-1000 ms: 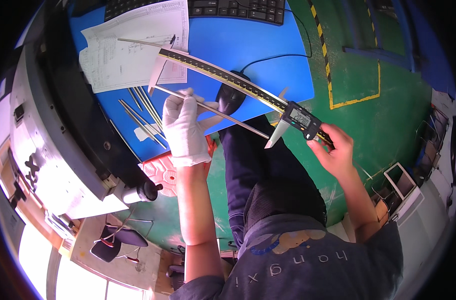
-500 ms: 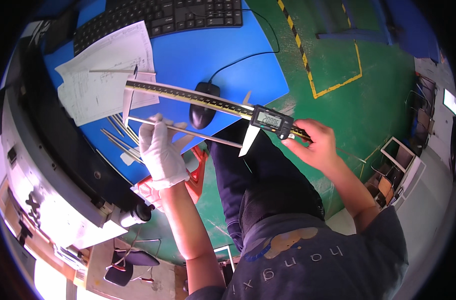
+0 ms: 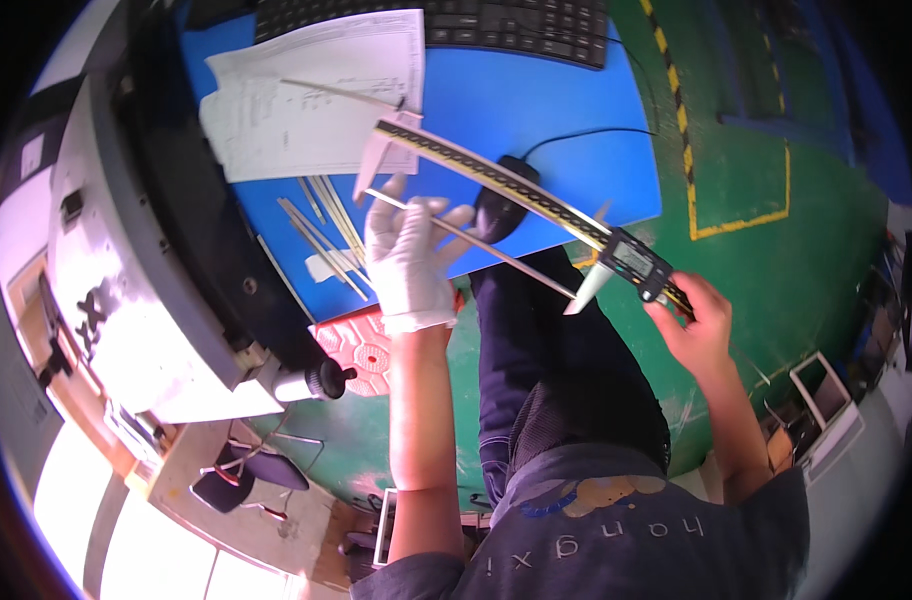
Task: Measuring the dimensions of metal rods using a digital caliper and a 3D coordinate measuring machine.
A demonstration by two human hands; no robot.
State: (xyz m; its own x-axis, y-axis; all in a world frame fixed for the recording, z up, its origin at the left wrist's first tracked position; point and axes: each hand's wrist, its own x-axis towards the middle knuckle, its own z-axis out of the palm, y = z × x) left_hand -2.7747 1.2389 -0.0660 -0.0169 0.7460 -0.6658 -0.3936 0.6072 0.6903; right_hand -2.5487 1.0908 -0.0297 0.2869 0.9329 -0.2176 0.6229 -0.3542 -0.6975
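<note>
Between the spread jaws of a long black-and-silver digital caliper (image 3: 551,208): one slim, straight metal rod (image 3: 506,260), roughly parallel to the scale, slanting down rightward; end contact indiscernible. Left hand (image 3: 411,268), white-gloved in soft fabric, nearer, pinching the rod toward its far end, remaining fingers loosely spread. Right hand (image 3: 700,322), bare, thumb and fingers closed about the caliper's near end.

On your digital caliper (image 3: 536,199), the display (image 3: 632,260) looks darker than before. The keyboard (image 3: 496,24) and mouse (image 3: 498,215) now sit farther right in your view.
</note>
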